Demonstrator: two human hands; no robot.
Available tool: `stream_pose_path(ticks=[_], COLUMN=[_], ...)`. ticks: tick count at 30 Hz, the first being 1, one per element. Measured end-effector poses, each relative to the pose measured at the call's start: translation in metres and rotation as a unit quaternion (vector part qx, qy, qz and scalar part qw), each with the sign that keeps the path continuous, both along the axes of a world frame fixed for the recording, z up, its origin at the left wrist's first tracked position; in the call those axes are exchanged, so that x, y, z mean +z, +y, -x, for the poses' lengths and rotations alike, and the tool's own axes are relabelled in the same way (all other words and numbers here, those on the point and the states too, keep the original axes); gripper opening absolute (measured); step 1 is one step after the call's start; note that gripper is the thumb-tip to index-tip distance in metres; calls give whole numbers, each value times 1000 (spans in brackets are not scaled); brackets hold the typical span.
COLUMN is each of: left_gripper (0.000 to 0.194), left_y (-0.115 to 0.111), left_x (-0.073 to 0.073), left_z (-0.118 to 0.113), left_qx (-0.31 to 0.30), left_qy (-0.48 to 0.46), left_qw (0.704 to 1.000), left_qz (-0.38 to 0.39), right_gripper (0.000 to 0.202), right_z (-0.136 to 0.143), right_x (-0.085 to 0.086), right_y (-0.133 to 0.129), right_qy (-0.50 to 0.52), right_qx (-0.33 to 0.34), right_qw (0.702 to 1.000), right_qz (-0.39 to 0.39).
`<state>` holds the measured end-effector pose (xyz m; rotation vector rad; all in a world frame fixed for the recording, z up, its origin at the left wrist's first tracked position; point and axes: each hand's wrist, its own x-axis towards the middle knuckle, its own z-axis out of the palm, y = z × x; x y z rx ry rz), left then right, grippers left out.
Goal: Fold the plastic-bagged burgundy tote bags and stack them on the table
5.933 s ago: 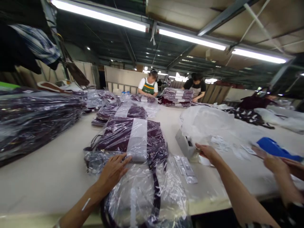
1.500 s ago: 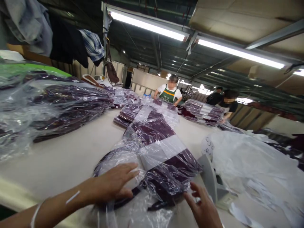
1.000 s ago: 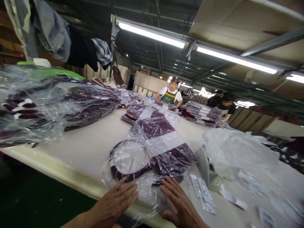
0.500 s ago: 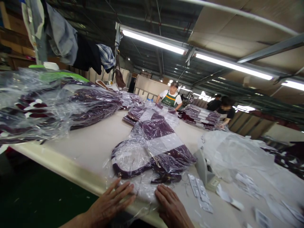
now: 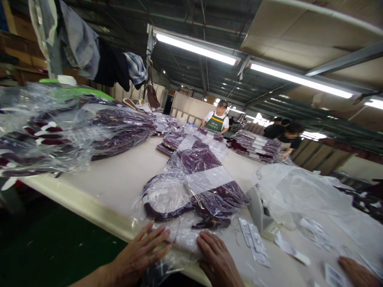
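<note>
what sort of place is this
Probably a workshop or factory packing area: plastic-wrapped purple goods lie on a large pale table, a person in a green apron is on its far side, and long tube lights run overhead.

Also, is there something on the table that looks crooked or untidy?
A little. The dark strap loops out left of the folded bundle, and the plastic's loose end hangs over the table edge. Paper slips lie scattered right of the grey box, which looks untidy. No spill shows.
</note>
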<state>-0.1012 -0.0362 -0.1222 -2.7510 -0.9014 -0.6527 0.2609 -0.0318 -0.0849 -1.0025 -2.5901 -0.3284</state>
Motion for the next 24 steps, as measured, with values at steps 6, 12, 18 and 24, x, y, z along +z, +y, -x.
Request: stream_pose_path(ticks=[6, 12, 18, 24], left_gripper=[69, 29, 32, 23], left_y=[-13, -17, 21, 52], left_x=[28, 75, 127, 155], left_z=[7, -1, -28, -38], left_qx=[-47, -50, 59, 33], left_qy=[-22, -149, -408, -445], left_qw=[997, 972, 841, 811], left_qz=[60, 174, 349, 380], right_gripper=[40, 30, 41, 62], right_z=[10, 22, 35, 86], right_x=[20, 48, 87, 121], right_y=[-5, 5, 21, 36], right_qy=[85, 249, 380, 369], right_qx=[23, -68, -136, -98], right_qw=[996, 949, 870, 868], right_qz=[-33, 179, 284, 317])
